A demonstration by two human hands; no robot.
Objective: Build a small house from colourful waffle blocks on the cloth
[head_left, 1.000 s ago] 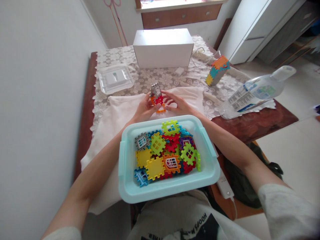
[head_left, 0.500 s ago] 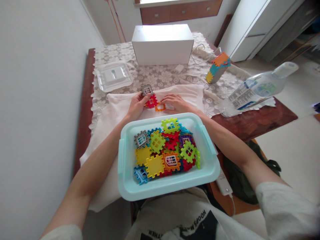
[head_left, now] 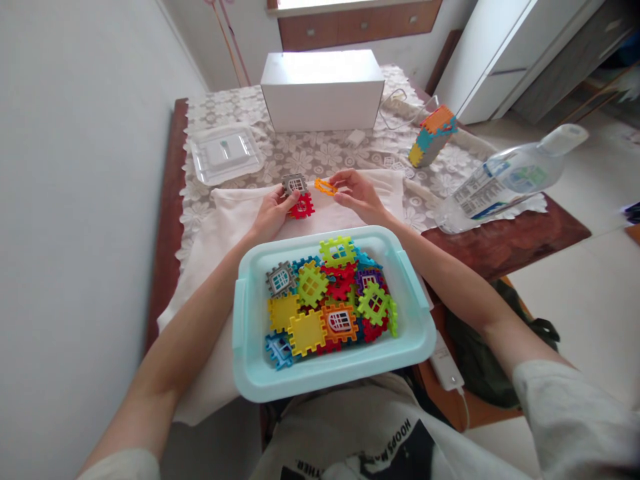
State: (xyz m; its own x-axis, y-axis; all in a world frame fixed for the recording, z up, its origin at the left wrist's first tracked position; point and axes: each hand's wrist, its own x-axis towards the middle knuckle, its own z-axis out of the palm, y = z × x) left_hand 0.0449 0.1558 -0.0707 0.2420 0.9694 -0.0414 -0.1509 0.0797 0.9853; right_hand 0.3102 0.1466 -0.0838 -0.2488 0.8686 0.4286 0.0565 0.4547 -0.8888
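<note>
Between the fingers of my left hand are joined building blocks: a grey block with a white window insert, and a red block below it. My right hand pinches an orange block with an open middle, tilted and held just to the right of the grey block, apart from it. Both hands are over the white cloth. Closer to me, the pale blue tub holds many flat interlocking blocks, among them a yellow block and a green block.
A white box stands at the back of the table. Left of it lies a clear plastic lid. On the right are an assembled block tower and a clear bottle. A wall runs along the left.
My right hand has lifted the orange block up and away from the red block, tilting it. My left hand stays nearly in place with the grey and red blocks.
</note>
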